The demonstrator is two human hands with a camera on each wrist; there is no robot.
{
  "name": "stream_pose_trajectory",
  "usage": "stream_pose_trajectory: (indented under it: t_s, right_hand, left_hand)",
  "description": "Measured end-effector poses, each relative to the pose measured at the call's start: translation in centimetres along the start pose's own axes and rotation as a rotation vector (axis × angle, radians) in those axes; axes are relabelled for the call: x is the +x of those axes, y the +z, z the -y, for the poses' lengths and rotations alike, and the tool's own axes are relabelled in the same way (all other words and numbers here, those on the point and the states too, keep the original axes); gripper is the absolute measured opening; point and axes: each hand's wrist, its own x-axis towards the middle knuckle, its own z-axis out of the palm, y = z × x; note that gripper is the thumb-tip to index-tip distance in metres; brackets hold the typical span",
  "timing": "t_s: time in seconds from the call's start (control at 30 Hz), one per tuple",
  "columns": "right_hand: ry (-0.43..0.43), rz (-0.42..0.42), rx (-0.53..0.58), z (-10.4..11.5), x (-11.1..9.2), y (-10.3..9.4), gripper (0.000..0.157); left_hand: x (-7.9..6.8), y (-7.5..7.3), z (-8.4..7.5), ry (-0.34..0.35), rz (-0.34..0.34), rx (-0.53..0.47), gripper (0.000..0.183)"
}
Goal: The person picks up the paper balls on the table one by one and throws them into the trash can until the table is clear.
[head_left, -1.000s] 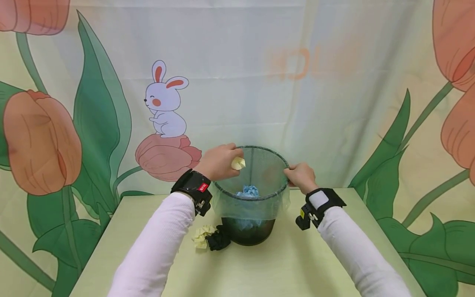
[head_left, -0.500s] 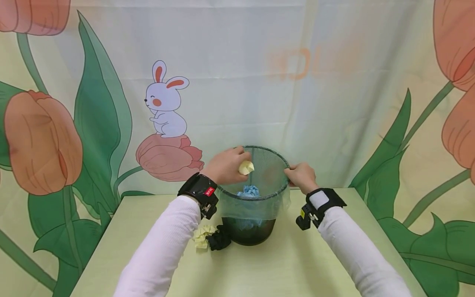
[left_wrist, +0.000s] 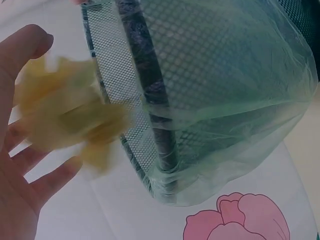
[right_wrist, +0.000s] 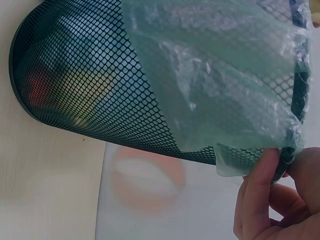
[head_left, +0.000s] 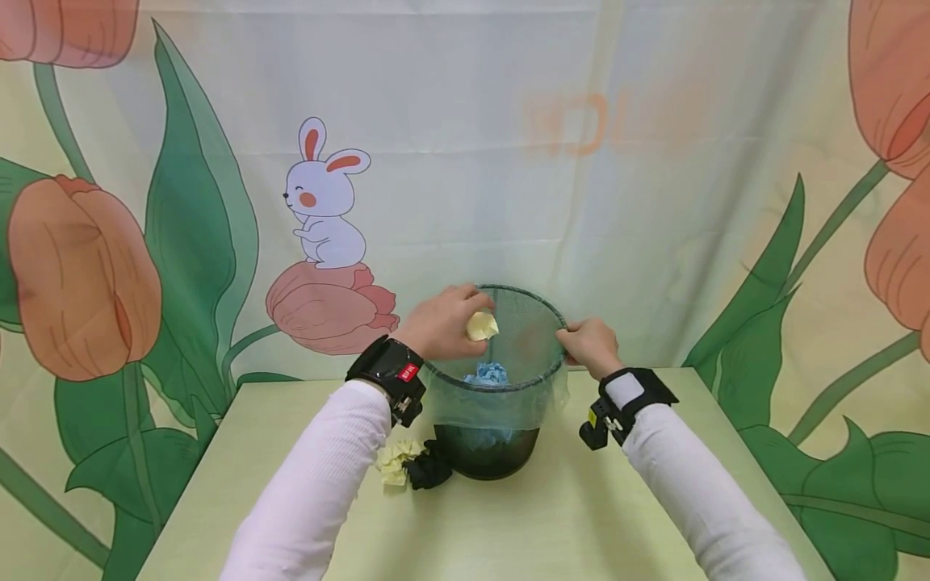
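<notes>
A dark mesh wastebasket (head_left: 485, 456) stands upright, lined with a thin green plastic bag (head_left: 454, 405) folded over its rim. Over the opening's left side is my left hand (head_left: 443, 324), its fingers spread around a crumpled ball of yellow paper (head_left: 483, 326). In the left wrist view that paper (left_wrist: 70, 107) is blurred while the fingers are sharp, with the thumb standing off it. My right hand (head_left: 592, 345) pinches the rim and bag edge on the right; its thumb and fingers (right_wrist: 260, 192) show in the right wrist view. Crumpled blue paper (head_left: 488, 374) lies inside the basket.
Left of the basket's base, crumpled yellow paper (head_left: 397, 462) and a crumpled black piece (head_left: 429, 468) lie on the pale table (head_left: 581, 524). Red and yellow shapes (right_wrist: 82, 92) show through the mesh. A printed curtain (head_left: 465, 161) hangs close behind.
The left hand has moved right, further over the basket opening, with the yellow paper; its fingers now stand apart from the ball. The right hand stays at the rim.
</notes>
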Motion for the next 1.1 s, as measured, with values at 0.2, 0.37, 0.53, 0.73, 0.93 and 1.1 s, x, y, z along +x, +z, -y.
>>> stream_pose_trajectory:
  t_s: [0.2, 0.37, 0.53, 0.73, 0.93, 1.1]
  right_hand:
    - [0.005, -0.001, -0.003, 0.0, 0.1, 0.1, 0.023]
    - [0.016, 0.005, -0.001, 0.0, 0.1, 0.1, 0.025]
    - [0.006, 0.005, -0.017, 0.0, 0.1, 0.0, 0.022]
    - [-0.004, 0.004, -0.042, 0.0, 0.0, -0.1, 0.023]
    - [0.000, 0.007, -0.035, 0.0, -0.1, -0.1, 0.021]
    - [0.005, 0.002, -0.032, 0.1, -0.1, -0.1, 0.024]
  left_hand:
    - [-0.3, 0.0, 0.3, 0.020, 0.003, 0.039, 0.058]
    - [-0.7, 0.0, 0.8, 0.016, 0.008, 0.025, 0.063]
    - [-1.4, -0.2, 1.6, 0.008, 0.002, 0.014, 0.065]
    - [-2.7, -0.4, 3.0, -0.035, -0.004, 0.021, 0.068]
    - [-4.4, -0.1, 4.9, -0.073, -0.027, 0.001, 0.070]
    - [-5.9, 0.4, 6.5, -0.108, -0.050, -0.021, 0.071]
